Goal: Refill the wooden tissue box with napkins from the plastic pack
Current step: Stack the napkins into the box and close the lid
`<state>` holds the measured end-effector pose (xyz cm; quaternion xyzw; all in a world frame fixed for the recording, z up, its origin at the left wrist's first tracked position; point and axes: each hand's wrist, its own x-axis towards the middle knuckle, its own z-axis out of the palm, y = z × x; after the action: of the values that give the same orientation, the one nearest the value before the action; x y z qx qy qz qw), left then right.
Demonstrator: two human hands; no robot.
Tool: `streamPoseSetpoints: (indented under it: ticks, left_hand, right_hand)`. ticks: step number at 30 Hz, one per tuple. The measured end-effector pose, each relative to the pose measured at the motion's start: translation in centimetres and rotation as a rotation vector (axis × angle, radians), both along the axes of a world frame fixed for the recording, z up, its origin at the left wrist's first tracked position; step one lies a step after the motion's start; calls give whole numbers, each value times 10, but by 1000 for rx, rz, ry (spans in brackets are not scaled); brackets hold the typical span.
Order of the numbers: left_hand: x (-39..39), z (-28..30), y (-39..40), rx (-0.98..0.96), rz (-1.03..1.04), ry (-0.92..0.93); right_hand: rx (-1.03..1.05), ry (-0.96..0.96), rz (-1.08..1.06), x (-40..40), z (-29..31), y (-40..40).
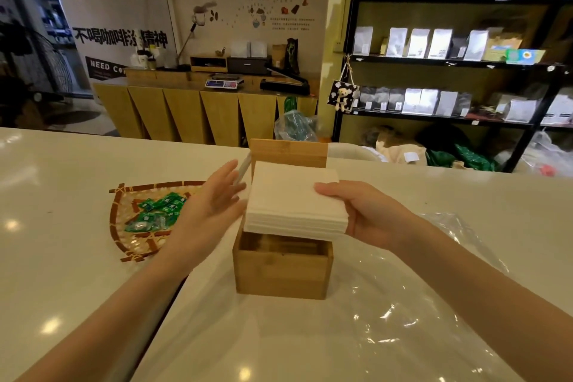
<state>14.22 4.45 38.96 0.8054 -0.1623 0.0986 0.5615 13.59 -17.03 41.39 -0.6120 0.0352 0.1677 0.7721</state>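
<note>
Glossy white counter [62, 226] in front; beyond, angular-panelled wooden sideboard [201, 112] against white printed poster wall [124, 9], beside black metal shelving [449, 60] stocked with silver pouches [418, 43].

1 wooden box [280, 270], 1 napkin stack [294, 198], 1 basket [124, 195] (green sachets [158, 211], approx. a dozen), 2 hands [210, 205].

White napkin stack [293, 201] above open wooden box [282, 270]
</note>
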Motion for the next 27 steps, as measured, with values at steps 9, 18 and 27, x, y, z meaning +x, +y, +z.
streamPoseSetpoints:
  ticks: [9,18,27]
  left_hand:
    - [10,33,-1,-373,-241,755]
    - [19,30,4,-207,-134,698]
    - [24,28,-1,150,25,455]
  right_hand:
    - [-10,46,9,0,6,3]
    - [-303,102,-1,5,8,-3]
    - [-621,-18,-82,9,11,0]
